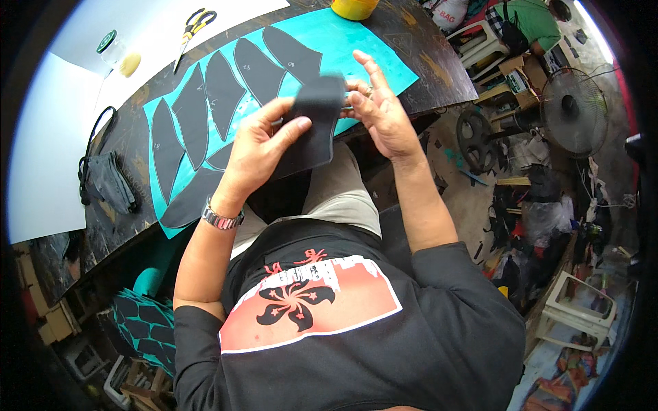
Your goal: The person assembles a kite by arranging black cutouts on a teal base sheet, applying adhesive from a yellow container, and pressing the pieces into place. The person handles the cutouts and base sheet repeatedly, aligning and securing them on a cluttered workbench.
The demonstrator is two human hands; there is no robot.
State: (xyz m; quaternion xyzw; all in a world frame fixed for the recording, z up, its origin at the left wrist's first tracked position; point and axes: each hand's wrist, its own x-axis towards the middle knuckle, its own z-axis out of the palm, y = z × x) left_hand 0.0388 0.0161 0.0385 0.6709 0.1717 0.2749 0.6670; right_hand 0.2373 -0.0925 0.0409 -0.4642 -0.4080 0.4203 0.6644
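- White sheeting [44, 161] is laid over the far left of the worktop [123, 236]; its outer edge is lost in the dark fisheye rim.
- A black pouch [112, 183] with a looped strap is placed near the sheeting; its contents, if any, cannot be seen.
- A jar [108, 42] with a green lid is set on the white surface, its clear body hard to make out.
- Scissors [194, 31] with yellow and black handles are laid on the white surface to the right of the jar.
- A teal sheet [370, 55] is spread on the worktop and overlaid with dark cut pieces [225, 92]; the lower ones are partly covered by the left arm, and their small pale marks are hard to read.
- A wristwatch [223, 218] is worn above the left hand [259, 140], by which a dark piece [312, 133] is pinched between thumb and fingers, in front of the body; most of the fingers are hidden behind it, and its upper end is blurred.
- A yellow tub [354, 7] is cut off by the upper edge.
- The right hand [389, 123] is held with fingers spread wide beside the dark piece; whether contact is made cannot be told.
- A standing fan [574, 113] is seen beyond, its blades indistinct.
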